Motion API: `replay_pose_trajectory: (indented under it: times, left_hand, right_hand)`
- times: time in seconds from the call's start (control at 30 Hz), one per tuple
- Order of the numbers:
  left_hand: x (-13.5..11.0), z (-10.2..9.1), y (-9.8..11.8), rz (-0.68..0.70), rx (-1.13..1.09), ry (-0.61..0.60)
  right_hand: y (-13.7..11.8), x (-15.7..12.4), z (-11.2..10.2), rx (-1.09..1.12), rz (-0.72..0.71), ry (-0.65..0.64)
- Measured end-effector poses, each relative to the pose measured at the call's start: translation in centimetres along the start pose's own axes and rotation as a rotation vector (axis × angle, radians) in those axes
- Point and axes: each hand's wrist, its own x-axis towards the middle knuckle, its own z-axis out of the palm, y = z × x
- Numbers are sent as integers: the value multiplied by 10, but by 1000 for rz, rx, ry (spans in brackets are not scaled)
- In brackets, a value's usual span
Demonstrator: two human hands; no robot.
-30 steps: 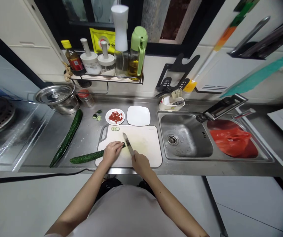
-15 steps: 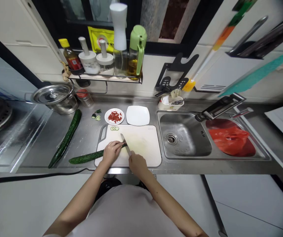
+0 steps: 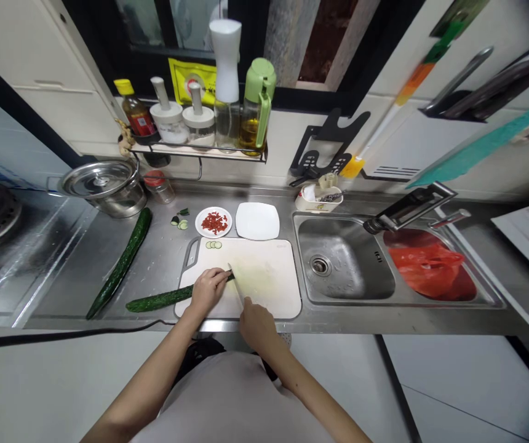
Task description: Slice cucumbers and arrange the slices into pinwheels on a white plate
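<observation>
My left hand (image 3: 208,289) presses a dark green cucumber (image 3: 160,299) down, its cut end on the white cutting board (image 3: 276,295) and its other end past the board's left edge. In my right hand (image 3: 256,321) is a knife (image 3: 237,284), its handle hidden by my fingers. The blade stands at the cucumber's cut end, just right of my left fingertips. Several round cucumber slices (image 3: 213,245) lie in a short row near the board's upper left corner. A second, whole cucumber (image 3: 120,263) rests on the steel counter to the left.
Behind the board are a white plate (image 3: 258,220) and a small dish of chopped red pieces (image 3: 213,222). Cucumber scraps (image 3: 180,219) sit beside them. A lidded steel pot (image 3: 110,187) stands back left; the sink (image 3: 345,264) and a red plastic bag (image 3: 425,269) are right.
The knife's blade has come down and tilted slightly at the cucumber's end. Both hands stay in nearly the same place; the whole view has shifted a little.
</observation>
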Motion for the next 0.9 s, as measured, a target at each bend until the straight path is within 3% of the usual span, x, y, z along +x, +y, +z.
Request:
replay_pose_trajectory:
  times: [0.3, 0.7, 0.9]
  left_hand:
    - [0, 1, 0, 11, -20, -9]
    - [1, 1, -1, 2, -22, -29]
    - [1, 1, -2, 12, -30, -30]
  right_hand:
    - [-13, 16, -14, -14, -3, 24]
    - [-6, 11, -6, -15, 7, -7]
    - [-11, 24, -9, -31, -14, 38]
